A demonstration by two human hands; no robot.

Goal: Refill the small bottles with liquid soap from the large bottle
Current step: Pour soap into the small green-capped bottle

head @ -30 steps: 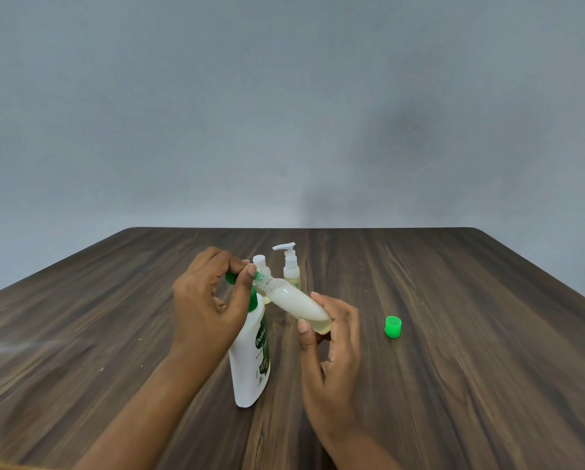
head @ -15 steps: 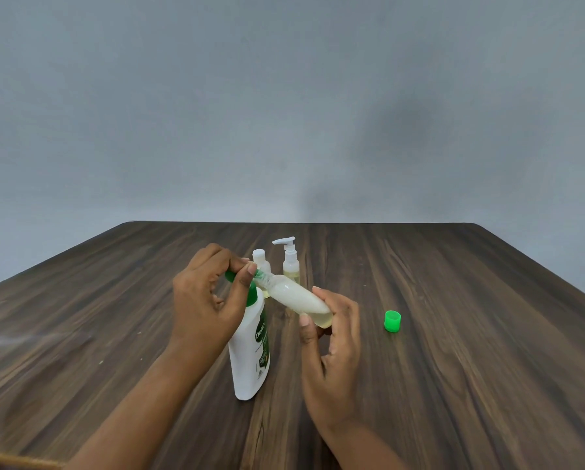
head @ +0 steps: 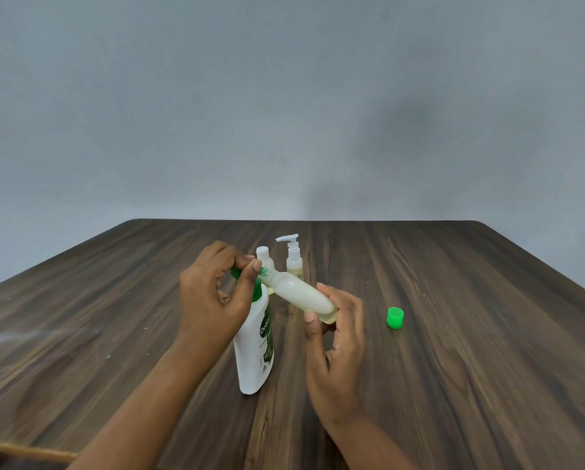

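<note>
- Nearest you, the tall white plastic soap bottle with the green top (head: 255, 351) stands upright on the dark wood-grain table (head: 453, 368). I'd guess it's the heaviest thing here, slick-sided and a bit squashy, so take it round the waist
- Your left hand (head: 216, 296) is curled over that green top, with thumb and fingertips pinched together right at the spout
- Your right hand (head: 335, 334) has the small clear plastic bottle full of milky soap (head: 301, 295) clamped by its base between thumb and fingers. It's tilted, with its mouth up against the spout
- That little one looks light and thin-walled. Squeeze too hard and I reckon soap burps out, and any drips will make it slippery, so keep your hold low on the base
- Off to the right its likely lid, a small ribbed green screw cap (head: 395, 317), sits alone on the wood
- Further back and close together are a small clear bottle with a white cap (head: 264, 256) and a small clear pump bottle with a white dispenser head (head: 293, 259), both upright and easy to tip
</note>
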